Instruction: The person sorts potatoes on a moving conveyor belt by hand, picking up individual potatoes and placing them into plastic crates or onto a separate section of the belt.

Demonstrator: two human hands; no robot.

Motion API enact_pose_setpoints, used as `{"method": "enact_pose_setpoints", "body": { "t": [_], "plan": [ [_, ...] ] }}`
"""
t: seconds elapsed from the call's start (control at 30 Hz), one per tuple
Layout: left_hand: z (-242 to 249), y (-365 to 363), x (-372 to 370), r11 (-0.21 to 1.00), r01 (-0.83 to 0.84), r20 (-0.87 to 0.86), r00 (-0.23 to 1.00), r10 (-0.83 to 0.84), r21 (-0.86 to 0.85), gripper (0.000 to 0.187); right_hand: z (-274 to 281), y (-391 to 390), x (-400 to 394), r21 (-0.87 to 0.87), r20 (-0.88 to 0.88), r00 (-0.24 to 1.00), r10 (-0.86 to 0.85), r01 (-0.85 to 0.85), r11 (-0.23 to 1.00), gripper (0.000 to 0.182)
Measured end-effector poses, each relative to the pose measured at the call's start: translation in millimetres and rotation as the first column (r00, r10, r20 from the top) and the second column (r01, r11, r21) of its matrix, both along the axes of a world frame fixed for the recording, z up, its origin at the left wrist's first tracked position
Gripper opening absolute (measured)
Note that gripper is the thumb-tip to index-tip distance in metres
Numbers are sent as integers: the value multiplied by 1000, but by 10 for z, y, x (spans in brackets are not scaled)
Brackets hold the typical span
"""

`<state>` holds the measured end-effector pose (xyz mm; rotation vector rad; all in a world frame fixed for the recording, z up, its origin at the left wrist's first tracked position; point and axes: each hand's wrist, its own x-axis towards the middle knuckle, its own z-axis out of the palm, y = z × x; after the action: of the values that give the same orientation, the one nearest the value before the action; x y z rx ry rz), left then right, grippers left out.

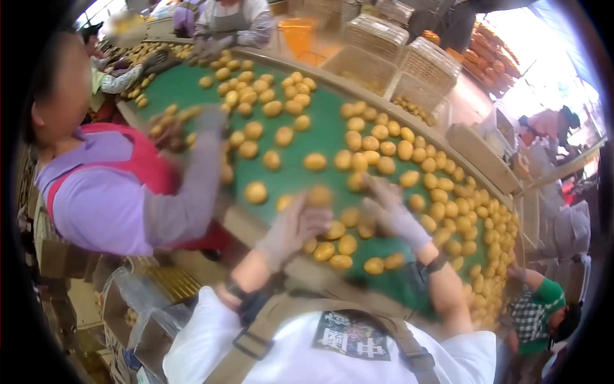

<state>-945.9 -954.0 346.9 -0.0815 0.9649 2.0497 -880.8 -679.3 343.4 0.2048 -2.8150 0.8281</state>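
Many round yellow potatoes lie on a green conveyor belt. My left hand, in a pale glove, is low over the near side of the belt with its fingers apart. A blurred potato sits right at its fingertips. My right hand, gloved too, is stretched over the potatoes to the right, fingers spread, with a potato just beyond the fingertips. Between the hands and just below them lies a small group of potatoes.
To the left, a co-worker in a red apron reaches over the belt. More people work at the far side. Crates and an orange bucket stand beyond the belt's rim. Potatoes are packed densely at the right.
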Motion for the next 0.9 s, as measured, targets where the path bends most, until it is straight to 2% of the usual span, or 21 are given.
{"method": "enact_pose_setpoints", "body": {
  "t": [0.03,0.07,0.13,0.17,0.23,0.3,0.37,0.4,0.43,0.5,0.57,0.6,0.63,0.67,0.7,0.73,0.77,0.8,0.83,0.87,0.9],
  "plan": [
    [21,-36,-11,999,23,-96,995,-27,-47,51,231,-259,-21,-368,206,978,37,42,929,62],
    [77,-51,-37,994,43,-192,980,-62,-97,51,428,-472,-33,-675,364,921,139,158,720,64],
    [308,-102,-52,962,105,-413,887,-205,-250,48,667,-825,-101,-276,317,945,84,8,961,58],
    [312,-159,-83,948,131,-519,811,-270,-289,46,782,-903,-142,-40,291,954,68,-59,997,56],
    [356,-214,-157,922,174,-577,735,-356,-346,44,1105,-874,-226,255,233,968,98,-158,954,49],
    [439,-264,-196,890,227,-487,770,-412,-395,45,1195,-654,-408,492,-34,999,-25,39,870,46],
    [265,-305,-278,843,101,-826,167,-539,-529,49,917,134,-655,700,-431,893,-128,420,577,47],
    [188,-336,-313,837,8,-822,-192,-536,-548,51,817,321,-704,677,-491,860,-139,477,561,45],
    [182,-360,-277,850,-113,-756,-406,-513,-515,52,805,427,-764,648,-547,823,-151,531,546,43],
    [190,-423,-376,851,-121,-722,-477,-501,-511,52,685,401,-789,203,-476,828,-297,432,879,35],
    [192,-492,-514,832,-191,-683,-492,-540,-521,54,143,83,-525,384,-261,941,-217,307,871,36],
    [183,-559,-626,809,-254,-658,-478,-582,-531,56,104,-263,-367,524,-247,948,-201,305,796,39],
    [153,-636,-752,783,-315,-633,-464,-620,-536,57,221,-407,-257,470,-147,960,-238,280,837,42],
    [17,-745,-954,698,-286,-600,-361,-713,-657,59,338,-549,-147,412,-48,961,-274,269,871,45],
    [-116,-838,-1168,599,-244,-543,-263,-798,-762,60,545,-544,-40,124,140,944,-299,282,951,47],
    [16,-952,-1279,565,-383,-502,-259,-825,-731,60,648,-500,90,-183,313,913,-263,329,926,49],
    [156,-1076,-1405,522,-515,-462,-252,-850,-680,60,510,-168,302,-314,355,814,-459,567,761,41],
    [112,-1206,-1560,466,-583,-445,-191,-875,-666,60,313,225,568,-398,16,773,-635,587,705,33],
    [76,-1349,-1681,404,-644,-432,-125,-893,-649,61,629,252,727,-325,2,582,-813,770,550,31],
    [81,-1459,-1770,333,-702,-366,-109,-924,-630,64,700,436,900,-240,-131,400,-907,875,420,31],
    [140,-1443,-1796,381,-698,-410,-136,-902,-607,63,650,681,1140,-181,-227,228,-947,946,271,32]
  ]
}}
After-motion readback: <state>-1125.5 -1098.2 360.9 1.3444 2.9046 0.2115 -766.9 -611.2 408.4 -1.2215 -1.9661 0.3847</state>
